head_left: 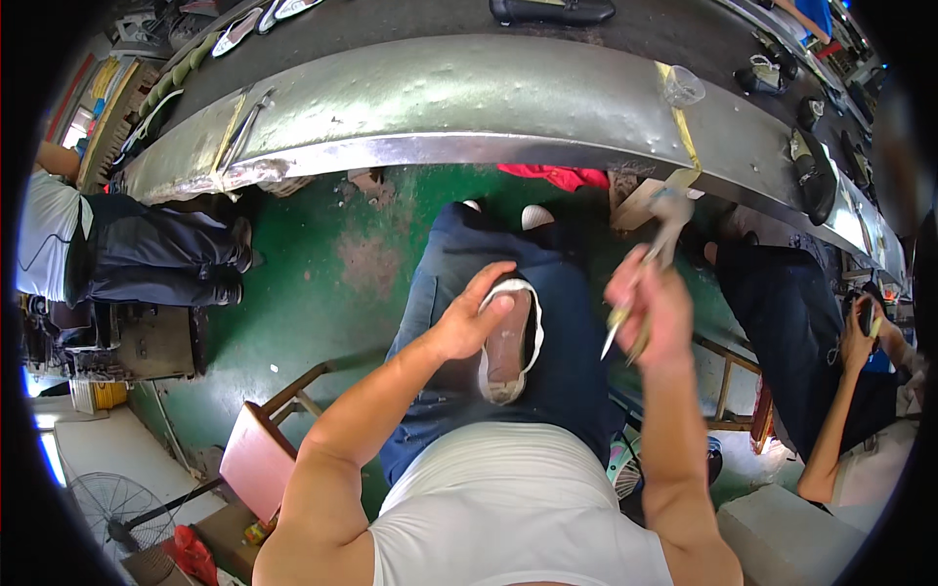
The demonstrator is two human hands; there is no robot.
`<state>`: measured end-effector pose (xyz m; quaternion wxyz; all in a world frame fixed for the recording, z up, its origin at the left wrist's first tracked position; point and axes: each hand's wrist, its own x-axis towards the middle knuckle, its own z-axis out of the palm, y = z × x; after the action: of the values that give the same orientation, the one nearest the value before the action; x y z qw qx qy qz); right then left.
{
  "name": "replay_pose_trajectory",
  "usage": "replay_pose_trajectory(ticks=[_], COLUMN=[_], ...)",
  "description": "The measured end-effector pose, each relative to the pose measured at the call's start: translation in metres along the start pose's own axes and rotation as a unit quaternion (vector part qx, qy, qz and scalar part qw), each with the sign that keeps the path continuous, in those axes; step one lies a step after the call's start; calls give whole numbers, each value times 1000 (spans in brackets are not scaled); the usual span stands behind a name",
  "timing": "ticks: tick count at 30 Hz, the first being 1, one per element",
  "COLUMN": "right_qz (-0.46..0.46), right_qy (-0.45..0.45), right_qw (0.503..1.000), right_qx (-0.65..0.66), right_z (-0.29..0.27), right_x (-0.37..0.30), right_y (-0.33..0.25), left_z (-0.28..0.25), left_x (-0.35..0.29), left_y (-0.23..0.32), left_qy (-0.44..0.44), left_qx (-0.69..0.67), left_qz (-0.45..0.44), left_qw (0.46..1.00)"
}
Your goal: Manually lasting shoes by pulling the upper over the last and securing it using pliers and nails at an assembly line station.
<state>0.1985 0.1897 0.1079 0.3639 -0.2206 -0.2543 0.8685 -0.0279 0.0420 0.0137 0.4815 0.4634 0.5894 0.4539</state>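
On my lap rests an unfinished shoe (508, 337), its brown bottom facing up inside a pale, raised rim. My left hand (479, 317) is closed on its far left side, with the thumb over the bottom and the fingers round the far end. To the right, apart from the shoe, my right hand (650, 308) is closed around a metal hand tool (671, 220), blurred by motion. The tool's broad grey head points away from me. Below the fist stick out a thin pointed end and a yellowish handle part; its exact kind is unclear.
A metal-edged bench (440, 103) crosses ahead, with a dark belt (391, 29) carrying several shoes behind it. A clear plastic cup (684, 88) sits on the bench. Co-workers sit left (147, 244) and right (791, 332). A pink-backed chair (259, 461) and a fan (112, 523) stand lower left.
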Motion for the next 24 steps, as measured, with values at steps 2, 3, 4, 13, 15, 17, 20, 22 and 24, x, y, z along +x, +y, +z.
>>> replay_pose_trajectory(ticks=[2, 3, 4, 13, 15, 17, 20, 22, 24], right_qz=[44, 102, 152, 328, 345, 293, 202, 92, 40], right_qy=[20, 4, -26, -143, -94, -143, -141, -131, -120], right_qw=[963, 898, 885, 838, 852, 841, 804, 762, 738], right_qx=[-266, -427, -440, -412, -382, -431, -541, -628, -663], right_z=[1, -1, -1, -4, 5, -11, -20, -32, -43], right_x=[1, -5, -15, -20, -19, -13, -13, -11, -7], right_y=[-28, -30, -22, 33, 32, 42, 67, 88, 110], left_z=[-4, -8, -10, -8, -8, -8, -13, -15, -17], left_x=[-6, -5, -3, 3, 2, 5, 9, 10, 11], left_y=[-3, -3, -3, 8, 10, 1, -15, -25, -33], left_qy=[11, 26, 27, -10, -15, 7, 42, 57, 69], left_qx=[-33, -67, -92, -66, -47, -18, 6, 3, 0], left_qz=[-19, -35, -47, -33, -32, -19, 20, 20, 21], left_qw=[999, 997, 994, 997, 998, 1000, 999, 998, 997])
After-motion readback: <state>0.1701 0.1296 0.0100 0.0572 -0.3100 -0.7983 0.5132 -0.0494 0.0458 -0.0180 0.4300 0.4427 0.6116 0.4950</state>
